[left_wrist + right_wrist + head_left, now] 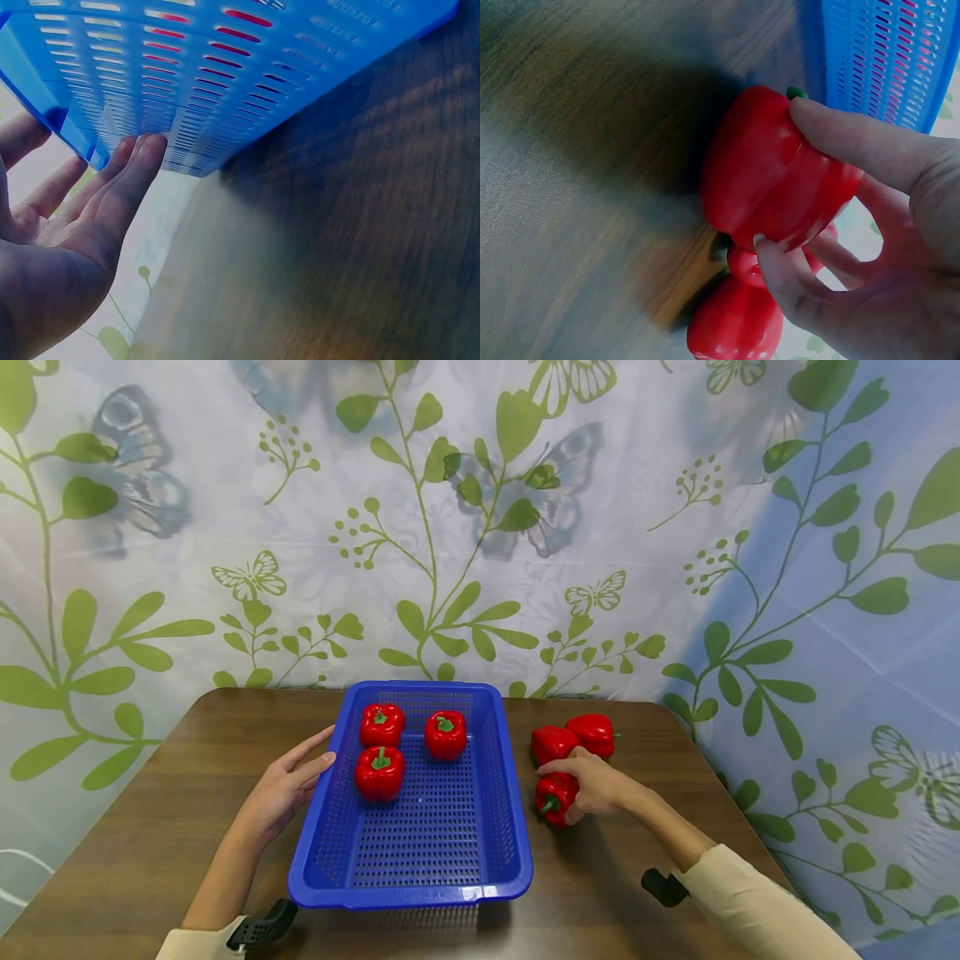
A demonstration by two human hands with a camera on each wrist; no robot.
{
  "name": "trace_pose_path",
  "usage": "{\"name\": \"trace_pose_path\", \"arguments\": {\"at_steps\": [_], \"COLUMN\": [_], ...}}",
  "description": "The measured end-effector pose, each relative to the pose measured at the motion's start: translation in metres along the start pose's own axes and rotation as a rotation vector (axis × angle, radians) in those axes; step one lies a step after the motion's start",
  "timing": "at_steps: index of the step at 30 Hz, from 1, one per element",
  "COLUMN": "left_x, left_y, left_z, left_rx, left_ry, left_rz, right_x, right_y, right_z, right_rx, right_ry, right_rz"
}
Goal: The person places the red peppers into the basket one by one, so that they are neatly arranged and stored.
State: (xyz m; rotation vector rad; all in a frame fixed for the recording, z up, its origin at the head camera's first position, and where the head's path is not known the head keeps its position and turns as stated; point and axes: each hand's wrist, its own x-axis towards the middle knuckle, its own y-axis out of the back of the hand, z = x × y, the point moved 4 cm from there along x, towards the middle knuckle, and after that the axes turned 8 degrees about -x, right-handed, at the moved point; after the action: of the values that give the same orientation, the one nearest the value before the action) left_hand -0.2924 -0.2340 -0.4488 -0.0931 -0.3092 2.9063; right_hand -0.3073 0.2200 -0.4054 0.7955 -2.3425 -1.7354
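Red, glossy pepper (769, 169): located to the right of the blue basket (420, 852), held in the right grip (597, 783). That grip is closed around the body, with digits bearing on opposing sides and one tip close to the green stem (551, 805). Contact between this pepper and the bench (652, 752) cannot be confirmed.

Handling: expect a light, fairly stiff item. The smooth skin is likely to slip under slack contact, and excess pressure may dent it. Take hold across the widest part of the body; the short stem is a poor holding point.

Two loose peppers (597, 733) lie on the bench just beyond the held one.

Container: the basket has perforated walls and floor. Three stem-up peppers (379, 777) occupy its far half, two at left and one at right. The left grip (281, 792) is unclenched, fingers extended against the basket's left side.
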Motion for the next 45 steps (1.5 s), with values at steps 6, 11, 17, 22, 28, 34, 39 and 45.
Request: {"name": "trace_pose_path", "arguments": {"at_steps": [6,11,17,22,28,34,39,45], "left_x": [0.0,0.0,0.0,0.0,0.0,0.001,0.001,0.001], "left_y": [0.0,0.0,0.0,0.0,0.001,0.001,0.001,0.0], "left_z": [0.0,0.0,0.001,0.0,0.0,-0.001,-0.001,-0.001], "left_rx": [0.001,0.0,0.001,0.003,0.005,0.002,0.009,0.01], "left_ry": [-0.001,-0.004,-0.003,-0.011,-0.01,-0.004,-0.002,-0.001], "left_rz": [0.0,-0.006,-0.012,-0.013,-0.005,-0.009,-0.01,-0.008], "right_x": [0.0,0.0,-0.001,-0.001,-0.001,-0.002,-0.005,-0.01], "right_y": [0.0,0.0,0.001,0.0,0.001,0.005,0.01,0.015], "right_z": [0.003,0.004,0.005,0.01,0.013,0.015,0.015,0.014], "right_rx": [0.016,0.017,0.019,0.03,0.024,0.03,0.082,0.089], "right_ry": [-0.006,-0.008,-0.035,-0.053,-0.05,-0.062,-0.08,-0.107], "right_rz": [-0.015,-0.003,-0.004,0.0,0.032,0.052,0.075,0.095]}}
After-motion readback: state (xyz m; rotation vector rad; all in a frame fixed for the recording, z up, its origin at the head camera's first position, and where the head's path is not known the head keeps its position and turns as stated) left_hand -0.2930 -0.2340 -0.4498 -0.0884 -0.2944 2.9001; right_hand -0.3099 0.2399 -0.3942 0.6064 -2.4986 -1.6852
